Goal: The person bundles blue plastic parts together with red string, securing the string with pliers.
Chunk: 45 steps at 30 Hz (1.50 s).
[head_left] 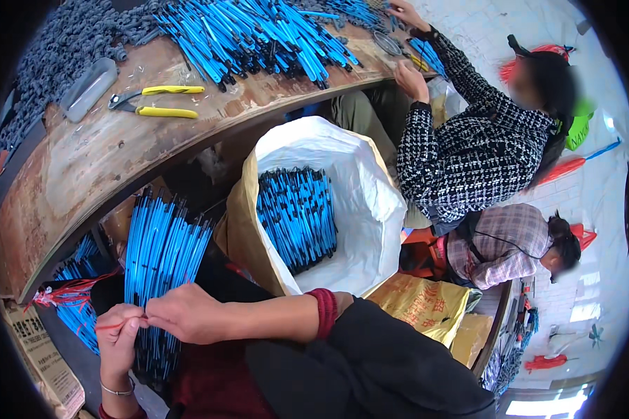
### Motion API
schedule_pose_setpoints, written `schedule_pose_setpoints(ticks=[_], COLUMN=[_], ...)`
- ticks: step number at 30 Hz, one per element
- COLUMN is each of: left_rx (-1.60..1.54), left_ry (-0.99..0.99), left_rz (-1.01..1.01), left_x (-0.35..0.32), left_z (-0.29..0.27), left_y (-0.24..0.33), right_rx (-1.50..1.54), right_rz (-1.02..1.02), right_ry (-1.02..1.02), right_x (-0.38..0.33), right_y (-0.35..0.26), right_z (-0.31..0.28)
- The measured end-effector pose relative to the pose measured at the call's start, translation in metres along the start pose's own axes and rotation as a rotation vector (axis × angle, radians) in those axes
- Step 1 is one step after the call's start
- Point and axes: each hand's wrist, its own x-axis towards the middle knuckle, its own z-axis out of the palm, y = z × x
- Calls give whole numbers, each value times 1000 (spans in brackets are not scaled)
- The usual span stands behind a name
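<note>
A bundle of blue rods with black ends point(157, 265) stands on my lap. My left hand point(119, 339) pinches a thin red string point(112, 324) at the bundle's lower left. My right hand point(185, 313) grips the same string against the bundle, its forearm crossing my lap with a red band point(323, 312) on the wrist. More red string trails left to a second blue bundle point(73, 300).
A white sack point(367, 202) holds bundled blue rods point(297, 216). The worn wooden bench point(84, 160) carries loose blue rods point(258, 35), yellow-handled pliers point(157, 101) and a grey case point(87, 87). Two other people sit at the right, one reaching onto the bench.
</note>
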Motion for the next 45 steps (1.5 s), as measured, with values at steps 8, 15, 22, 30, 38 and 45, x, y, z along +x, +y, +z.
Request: schedule_pose_setpoints(ticks=[8,15,22,30,38,45], left_rx=[63,524,1019,1161,1156,1233], left_ry=[33,250,163,177,239,327], left_rz=[69,70,387,749,770,670], left_x=[-10,-18,-6,8,3,6], left_z=[11,28,19,-12,-8,-9], left_y=[13,25,37,12,11,13], right_rx=[71,13,18,-5,-7,-79], right_rz=[-198,-254,-312,-310,-103,-70], right_ry=[27,220,365,221,264,221], right_x=[14,26,32,25,39,42], right_y=[18,18,28,12,2,-1], right_z=[-3,19,37,32,37,36])
